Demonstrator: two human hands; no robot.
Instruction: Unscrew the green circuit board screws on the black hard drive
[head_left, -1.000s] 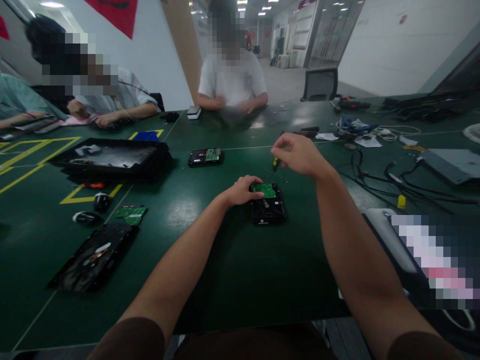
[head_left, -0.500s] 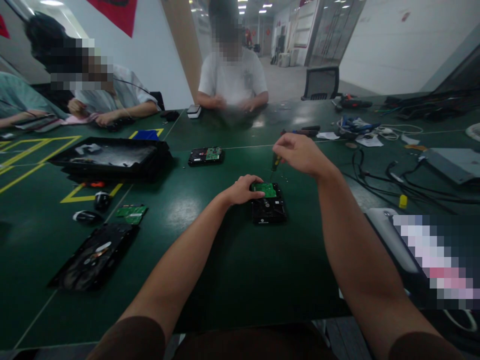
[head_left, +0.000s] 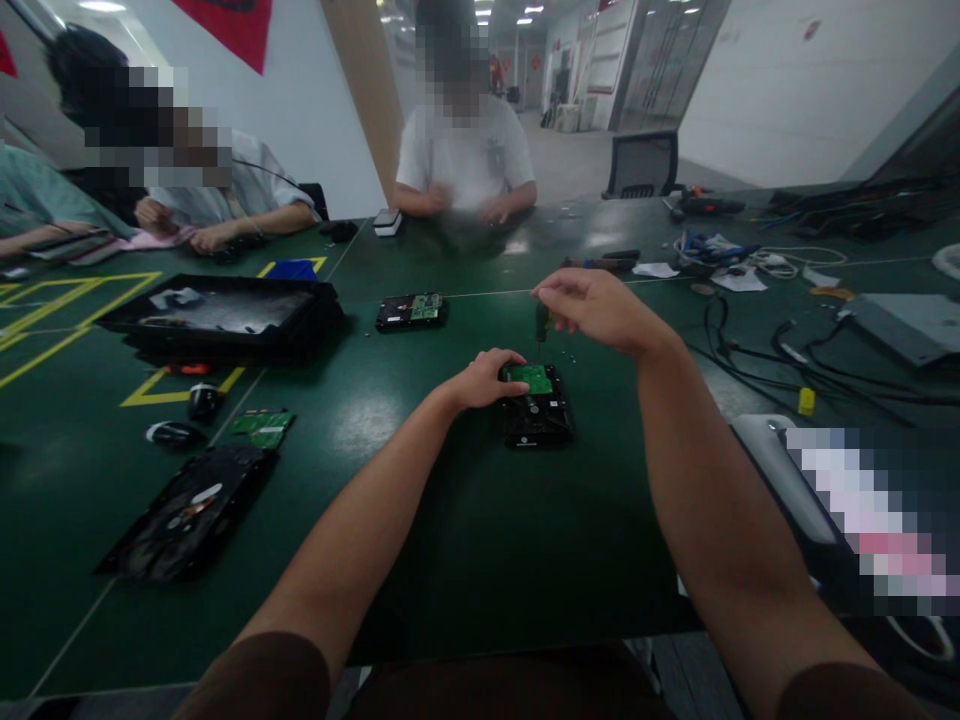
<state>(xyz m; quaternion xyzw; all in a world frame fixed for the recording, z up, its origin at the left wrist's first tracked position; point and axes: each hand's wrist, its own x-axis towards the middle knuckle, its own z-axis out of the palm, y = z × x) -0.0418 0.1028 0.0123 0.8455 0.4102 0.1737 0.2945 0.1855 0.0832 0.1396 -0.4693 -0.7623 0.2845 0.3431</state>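
A black hard drive (head_left: 537, 420) lies on the green table, its green circuit board (head_left: 537, 378) facing up. My left hand (head_left: 493, 380) grips the drive's left side, thumb across the board and fingers at the far edge. In my right hand (head_left: 589, 305) is a screwdriver (head_left: 541, 322), held upright with its tip down at the board's far edge. Whether the tip sits in a screw is too small to tell. Tiny screws (head_left: 570, 358) lie on the table just beyond the drive's far right corner.
Another hard drive (head_left: 411, 311) lies farther off. At left are a stack of black trays (head_left: 225, 315), a loose circuit board (head_left: 264, 428) and a larger hard drive (head_left: 191, 515). Cables (head_left: 780, 355) and a grey metal box (head_left: 911, 325) lie right. Several people sit across the table.
My right hand has shifted slightly left with the screwdriver, which now stands more upright over the board's far edge. My left hand and the hard drive have stayed in place.
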